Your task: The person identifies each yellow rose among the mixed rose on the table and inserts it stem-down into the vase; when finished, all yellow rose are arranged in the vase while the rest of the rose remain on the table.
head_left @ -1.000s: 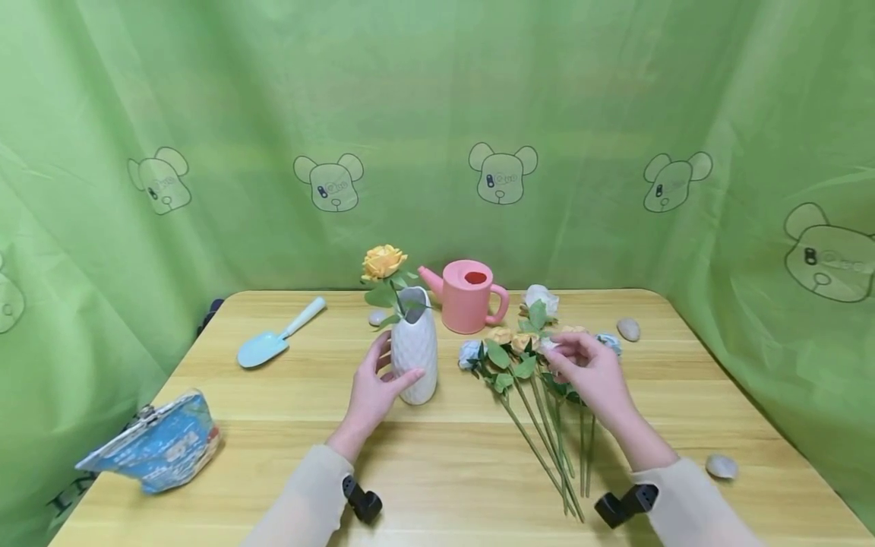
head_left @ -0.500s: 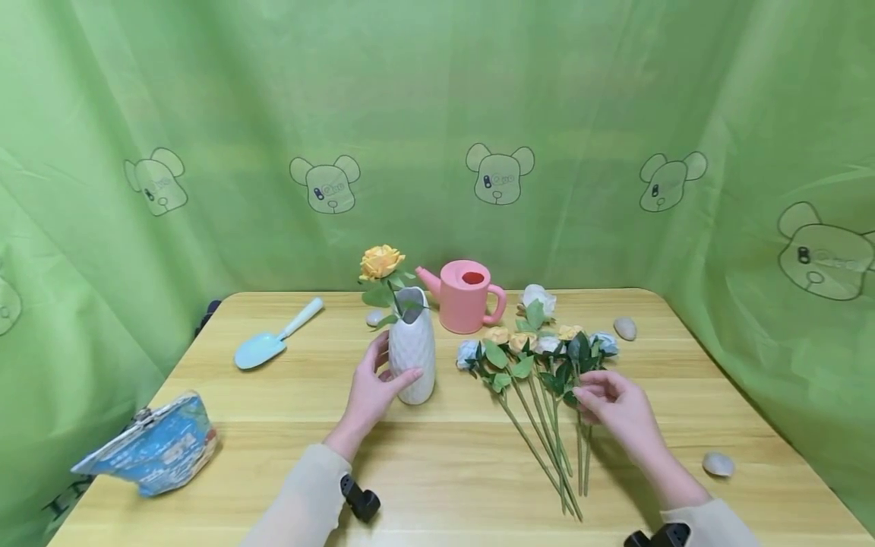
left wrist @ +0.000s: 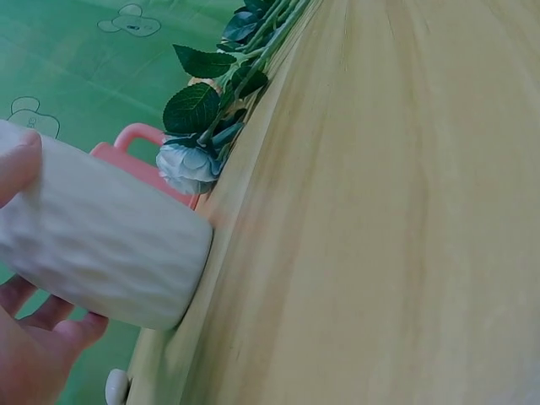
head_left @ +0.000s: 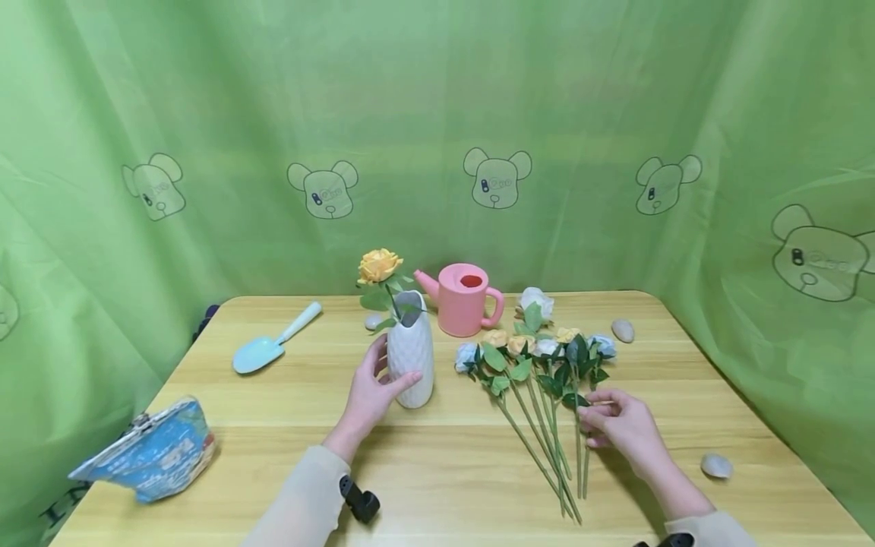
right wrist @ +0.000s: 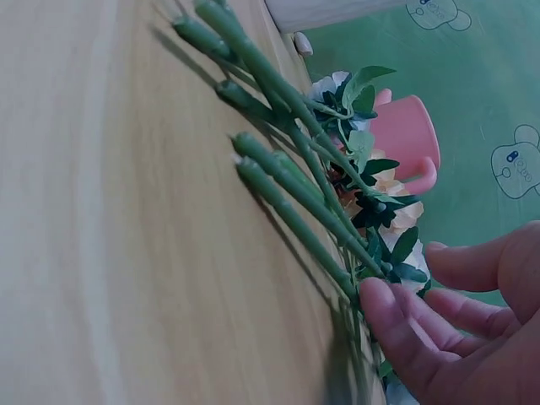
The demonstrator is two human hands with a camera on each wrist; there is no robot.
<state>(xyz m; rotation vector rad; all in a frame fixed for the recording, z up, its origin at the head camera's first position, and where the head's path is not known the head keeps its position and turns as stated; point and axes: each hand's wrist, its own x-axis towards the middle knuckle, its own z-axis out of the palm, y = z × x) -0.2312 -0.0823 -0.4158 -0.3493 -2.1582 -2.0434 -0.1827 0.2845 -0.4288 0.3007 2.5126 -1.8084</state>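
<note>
Head view: my two hands at work on a wooden table [head_left: 273, 425], one steadying a vase, the other at a spray of artificial roses.

From the left of the white vase [head_left: 411, 357], my left hand [head_left: 369, 391] cups its lower body, thumb in front and fingers curled behind, forearm angled in from the near edge; one yellow rose [head_left: 379, 265] stands in it. Just right of the vase the loose roses [head_left: 533, 357] lie flat, heads away from me, stems fanned toward me. My right hand [head_left: 618, 425] rests at their right edge, fingertips [right wrist: 384, 308] narrowly closed on the outermost stem [head_left: 578, 448] just below the leaves. To do this well, I judge, I should pinch that one stem alone and lift it clear of the tangled leaves, keeping the vase pinned.
</note>
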